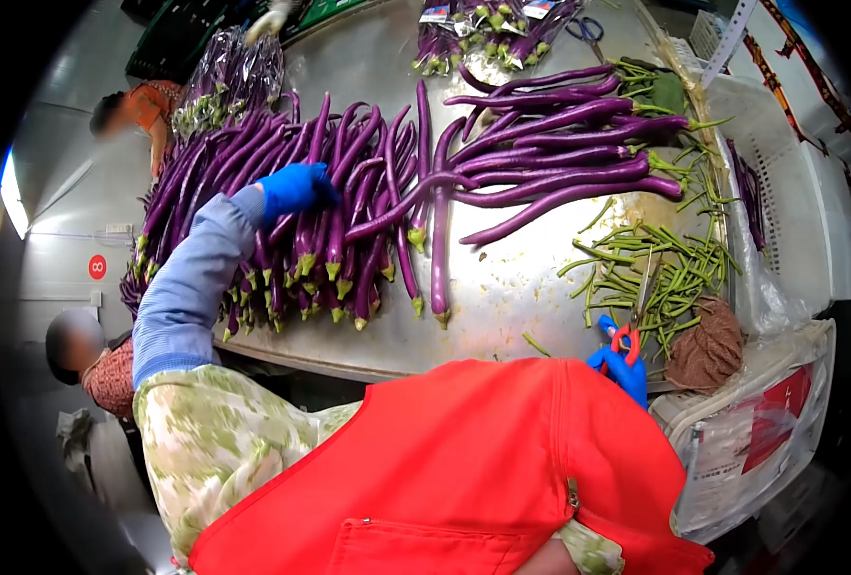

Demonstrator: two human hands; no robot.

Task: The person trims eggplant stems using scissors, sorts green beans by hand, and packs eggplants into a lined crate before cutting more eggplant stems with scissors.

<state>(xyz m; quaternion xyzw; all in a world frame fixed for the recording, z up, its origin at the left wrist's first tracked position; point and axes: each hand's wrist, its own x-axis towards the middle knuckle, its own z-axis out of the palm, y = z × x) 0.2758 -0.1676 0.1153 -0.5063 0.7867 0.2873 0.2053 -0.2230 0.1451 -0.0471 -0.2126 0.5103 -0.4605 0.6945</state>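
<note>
My left hand (296, 189), in a blue glove, is curled over the big pile of long purple eggplants (334, 235). Its fingertips are hidden, so whatever they hold does not show. In my right hand (627, 376), also blue-gloved, are red-handled scissors (625, 339) with the blades pointing up and away, over cut green stems (651, 264). Between the hands, one eggplant (440, 240) lies lengthwise, with another crossing it. More eggplants (564, 196) lie sideways on the right, their stem ends toward the cut stems.
Bagged eggplants stand on the metal table (502, 297) at the far side, near dark-handled scissors (586, 30). A brown cloth (705, 347) lies at the right edge, beside white crates (780, 182). Two people (143, 107) are at the left; a gloved hand (270, 21) shows at the top.
</note>
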